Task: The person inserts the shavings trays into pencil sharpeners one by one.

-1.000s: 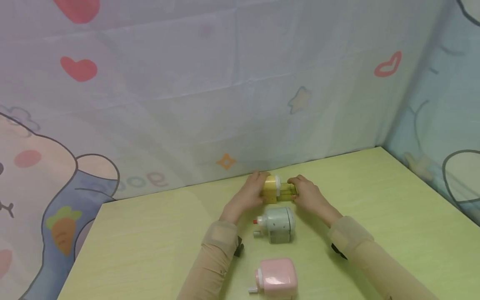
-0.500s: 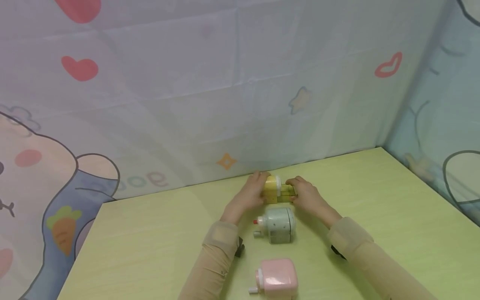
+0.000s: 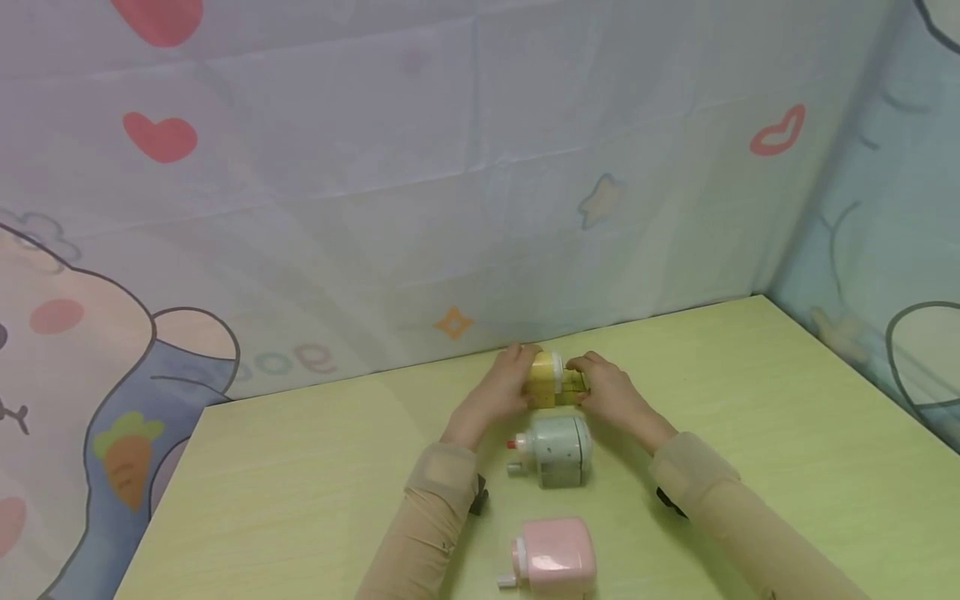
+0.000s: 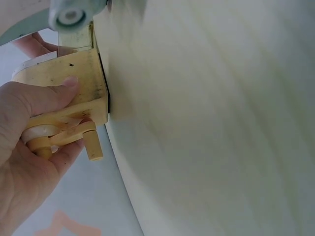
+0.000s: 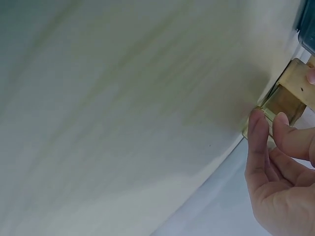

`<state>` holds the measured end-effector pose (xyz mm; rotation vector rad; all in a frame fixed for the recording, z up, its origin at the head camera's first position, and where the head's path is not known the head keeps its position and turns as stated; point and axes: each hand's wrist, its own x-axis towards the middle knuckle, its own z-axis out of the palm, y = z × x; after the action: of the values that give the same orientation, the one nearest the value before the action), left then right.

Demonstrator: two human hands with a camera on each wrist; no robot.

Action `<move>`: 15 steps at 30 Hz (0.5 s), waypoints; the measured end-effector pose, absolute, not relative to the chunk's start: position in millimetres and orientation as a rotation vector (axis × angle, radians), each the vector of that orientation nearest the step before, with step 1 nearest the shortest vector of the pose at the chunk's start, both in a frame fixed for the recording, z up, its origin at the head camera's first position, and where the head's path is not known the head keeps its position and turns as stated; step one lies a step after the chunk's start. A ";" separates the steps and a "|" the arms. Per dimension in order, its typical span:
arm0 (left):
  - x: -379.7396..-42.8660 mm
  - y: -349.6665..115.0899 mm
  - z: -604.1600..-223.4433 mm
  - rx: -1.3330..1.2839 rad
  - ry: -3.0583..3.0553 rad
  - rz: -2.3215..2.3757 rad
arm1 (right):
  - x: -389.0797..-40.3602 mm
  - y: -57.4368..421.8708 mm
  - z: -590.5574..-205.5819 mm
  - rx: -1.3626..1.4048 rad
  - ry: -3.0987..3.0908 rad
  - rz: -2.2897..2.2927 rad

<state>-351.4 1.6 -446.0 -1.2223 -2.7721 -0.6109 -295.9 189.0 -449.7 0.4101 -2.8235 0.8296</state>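
Note:
My left hand (image 3: 495,396) grips a yellow crank pencil sharpener (image 3: 543,385) near the table's back edge. In the left wrist view its thumb lies on the sharpener's body (image 4: 88,73), and the fingers reach round past the crank handle (image 4: 92,146). A clear yellowish shavings drawer (image 3: 572,387) sticks partway out of the sharpener's right side. My right hand (image 3: 613,396) pinches the drawer's outer end. The right wrist view has thumb and fingertips right at the edge of the drawer (image 5: 284,104), with its inside visible.
Just in front stands a grey-green pencil sharpener (image 3: 558,452), its crank facing left. Nearer still is a pink pencil sharpener (image 3: 558,554), between the forearms. A printed cloth (image 3: 375,208) hangs behind the pale table (image 3: 300,467).
My right hand has moved slightly left, and the drawer has slid further into the yellow sharpener. The left hand keeps its grip and stays nearly still.

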 end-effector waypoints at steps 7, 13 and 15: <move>-351.6 2.6 -445.9 -1.234 -2.759 -0.604 | -297.1 190.8 -449.6 0.413 -2.822 0.847; -351.3 1.9 -445.7 -1.236 -2.763 -0.589 | -298.7 190.7 -448.8 0.409 -2.835 0.880; -351.2 1.5 -445.1 -1.234 -2.760 -0.586 | -299.7 190.5 -448.6 0.412 -2.834 0.890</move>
<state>-351.2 1.5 -445.1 -1.2339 -2.7599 -0.5856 -299.7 190.5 -448.6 0.4115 -2.8343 0.8903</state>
